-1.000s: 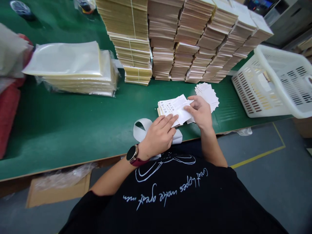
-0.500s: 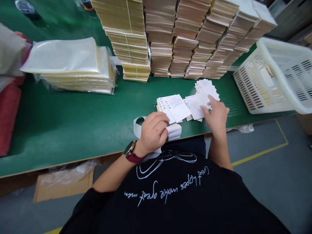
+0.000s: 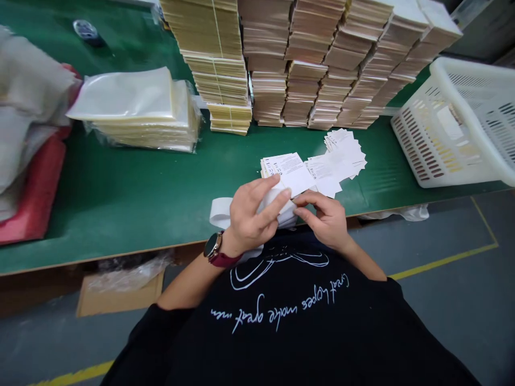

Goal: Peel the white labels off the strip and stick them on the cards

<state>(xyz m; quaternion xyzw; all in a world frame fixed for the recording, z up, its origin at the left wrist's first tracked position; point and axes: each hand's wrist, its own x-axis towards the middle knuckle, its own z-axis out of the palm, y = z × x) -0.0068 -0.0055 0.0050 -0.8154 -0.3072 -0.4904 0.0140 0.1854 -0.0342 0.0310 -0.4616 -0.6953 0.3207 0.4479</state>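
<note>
My left hand [image 3: 254,212], with a watch on its wrist, curls over a white paper strip [image 3: 222,210] at the table's near edge and holds it. My right hand [image 3: 324,214] meets it from the right, fingers pinched at the strip's end. Just beyond the hands lies a small stack of printed white cards [image 3: 286,169]. A fanned spread of more white cards [image 3: 341,158] lies to its right on the green table [image 3: 132,193].
Tall stacks of tan card bundles [image 3: 306,59] line the back of the table. A pile of clear bags [image 3: 137,110] lies at left, red and grey material [image 3: 32,145] at far left. A white plastic basket [image 3: 458,123] stands at right. A cardboard box [image 3: 116,292] sits under the table.
My right hand left the fanned cards and came back toward me to meet the left hand at the paper strip. My left hand lifted the strip slightly.
</note>
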